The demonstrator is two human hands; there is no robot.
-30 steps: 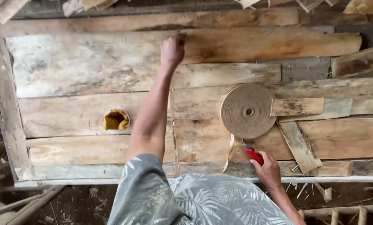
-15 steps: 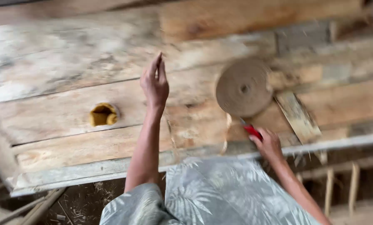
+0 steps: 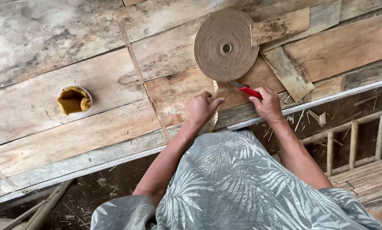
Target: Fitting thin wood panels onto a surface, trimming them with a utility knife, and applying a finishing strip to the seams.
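Strip (image 3: 215,91) between left hand (image 3: 201,108) and red cutter (image 3: 250,91).

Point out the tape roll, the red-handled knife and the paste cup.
tape roll (image 3: 216,51), head view, on the wound face left of its core.
red-handled knife (image 3: 250,92), head view, on the red handle.
paste cup (image 3: 61,92), head view, on the white rim.

Noted a rough plank worktable (image 3: 50,55), grey and stained, filling the upper frame. At left centre I saw a small white cup (image 3: 74,100) holding yellow-brown paste. Loose wood offcuts (image 3: 285,30) lay overlapping at upper right. A bamboo ladder-like frame (image 3: 353,142) stood at lower right, and shavings littered the dirt floor (image 3: 101,183) at lower left.
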